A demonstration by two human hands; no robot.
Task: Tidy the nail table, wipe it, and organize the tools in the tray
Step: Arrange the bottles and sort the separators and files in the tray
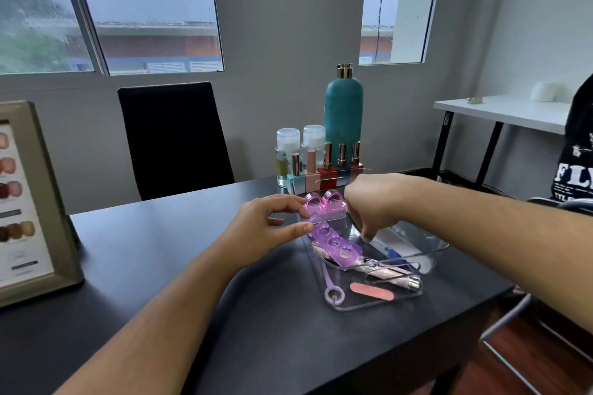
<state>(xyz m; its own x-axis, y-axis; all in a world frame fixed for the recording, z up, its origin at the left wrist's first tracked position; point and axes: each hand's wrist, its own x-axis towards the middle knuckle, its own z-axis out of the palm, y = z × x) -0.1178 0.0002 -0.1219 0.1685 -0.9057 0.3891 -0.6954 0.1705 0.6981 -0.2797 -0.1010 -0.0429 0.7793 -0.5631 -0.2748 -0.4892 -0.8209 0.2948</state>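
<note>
A clear plastic tray [426, 255] sits on the black nail table [160, 266]. Inside it lie a purple toe separator [333, 245], a pink nail brush [324, 207], a pink nail file [372, 292], a lilac ring-ended tool [332, 290], metal nippers [382, 266] and other slim tools. My left hand [269, 228] pinches the far end of the toe separator at the tray's left rim. My right hand [372, 205] reaches down into the tray with its fingers curled and pointing downward; I cannot make out whether they hold anything.
Behind the tray stand a teal pump bottle [343, 119], two clear bottles [287, 154] and a row of nail polishes [327, 167]. A framed colour chart [29, 202] stands at the left. A black chair [173, 138] faces me. A white side table [500, 112] is at the right.
</note>
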